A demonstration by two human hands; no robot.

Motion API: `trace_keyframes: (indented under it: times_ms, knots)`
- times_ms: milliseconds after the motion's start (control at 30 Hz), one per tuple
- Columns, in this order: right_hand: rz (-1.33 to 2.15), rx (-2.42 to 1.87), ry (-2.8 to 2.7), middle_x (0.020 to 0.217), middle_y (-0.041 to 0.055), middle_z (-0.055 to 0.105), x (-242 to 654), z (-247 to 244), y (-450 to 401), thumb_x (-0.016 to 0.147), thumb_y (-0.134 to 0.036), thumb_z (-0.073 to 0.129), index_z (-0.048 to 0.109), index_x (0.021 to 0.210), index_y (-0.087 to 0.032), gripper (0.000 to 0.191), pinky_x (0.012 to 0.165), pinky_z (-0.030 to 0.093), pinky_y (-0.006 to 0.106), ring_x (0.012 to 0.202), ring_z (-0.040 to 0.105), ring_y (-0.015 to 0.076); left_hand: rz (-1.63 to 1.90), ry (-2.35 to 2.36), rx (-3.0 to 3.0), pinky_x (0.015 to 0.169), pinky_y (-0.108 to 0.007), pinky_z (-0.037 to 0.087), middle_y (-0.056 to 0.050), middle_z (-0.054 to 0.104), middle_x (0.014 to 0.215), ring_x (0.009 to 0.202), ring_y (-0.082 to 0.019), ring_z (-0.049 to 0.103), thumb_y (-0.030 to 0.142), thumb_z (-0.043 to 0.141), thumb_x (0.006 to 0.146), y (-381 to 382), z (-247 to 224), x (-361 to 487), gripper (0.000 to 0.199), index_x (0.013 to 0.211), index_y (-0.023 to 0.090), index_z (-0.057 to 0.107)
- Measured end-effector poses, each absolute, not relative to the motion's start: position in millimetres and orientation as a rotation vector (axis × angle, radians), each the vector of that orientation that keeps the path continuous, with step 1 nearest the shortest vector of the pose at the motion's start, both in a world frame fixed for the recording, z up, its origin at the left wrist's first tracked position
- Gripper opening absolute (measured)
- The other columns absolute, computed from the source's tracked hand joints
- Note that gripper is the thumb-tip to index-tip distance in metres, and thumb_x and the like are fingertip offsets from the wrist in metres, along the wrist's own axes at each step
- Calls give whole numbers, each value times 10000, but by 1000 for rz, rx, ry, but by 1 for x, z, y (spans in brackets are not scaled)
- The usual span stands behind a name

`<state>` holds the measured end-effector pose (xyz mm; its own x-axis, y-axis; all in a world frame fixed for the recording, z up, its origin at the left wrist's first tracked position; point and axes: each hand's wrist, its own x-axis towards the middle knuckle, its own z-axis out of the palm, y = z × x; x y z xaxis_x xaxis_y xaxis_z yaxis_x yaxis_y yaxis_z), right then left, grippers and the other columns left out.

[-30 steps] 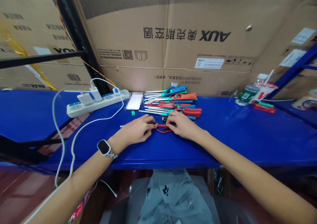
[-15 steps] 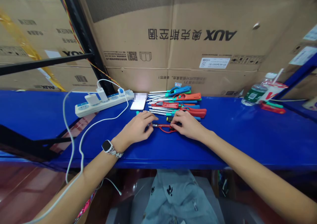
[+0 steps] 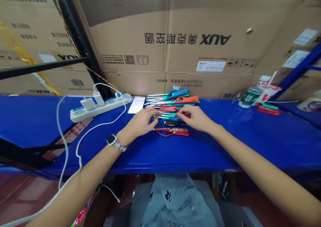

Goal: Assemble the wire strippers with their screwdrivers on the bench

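A red lighter (image 3: 184, 132) with its inner parts exposed lies near me on the blue shelf (image 3: 160, 153). My left hand (image 3: 143, 122) hovers by its front end, thumb and fingers apart, holding nothing I can see. Fingers bent together, my right hand (image 3: 194, 116) is over the handle end of the lower lighters in the row; what it pinches, if anything, is hidden. A screwdriver (image 3: 173, 123) with a yellow and black handle lies just below that hand. Behind are several long-nosed lighters (image 3: 178, 93) in blue, orange and green, and a red casing piece (image 3: 164, 108).
A phone (image 3: 136, 105) and a white power strip (image 3: 100, 110) with chargers lie at left, their cables (image 3: 80, 140) trailing over my left arm. At right stand a bottle (image 3: 248, 96) and a cup (image 3: 265, 95). Cardboard boxes (image 3: 120, 36) back the shelf.
My right hand has let go of the red lighter and moved up and slightly right to the row behind. The left hand stays near the lighter's front end. The view has shifted slightly.
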<state>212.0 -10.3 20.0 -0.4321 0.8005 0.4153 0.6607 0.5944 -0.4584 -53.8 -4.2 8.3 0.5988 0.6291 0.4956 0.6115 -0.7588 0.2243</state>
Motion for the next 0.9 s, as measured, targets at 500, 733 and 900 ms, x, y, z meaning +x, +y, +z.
trace_keyframes:
  times_ms: [500,733,900]
  knots:
    - [140,-1186,-2418,958,58,671,229,-1,-3,838,-185,767,706,834,-206,65,906,433,424,1017,599,255,1015,929,2652,793,-345,536,-64,711,902,848,-183,653,193,516,928,24,-6,-42,191,973,181,701]
    - [291,-1122,-2199,817,31,663,237,-2,-10,883,-161,691,697,810,-189,79,761,454,337,833,597,186,1028,940,2582,774,-311,540,-60,718,916,816,-160,653,194,524,926,20,-7,-40,171,945,175,693]
    - [212,-1207,-2154,802,38,651,245,3,-1,908,-179,638,703,807,-183,120,715,439,324,765,579,178,1012,1009,2689,809,-356,530,-73,704,926,869,-200,650,214,514,953,29,-2,-40,183,991,181,690]
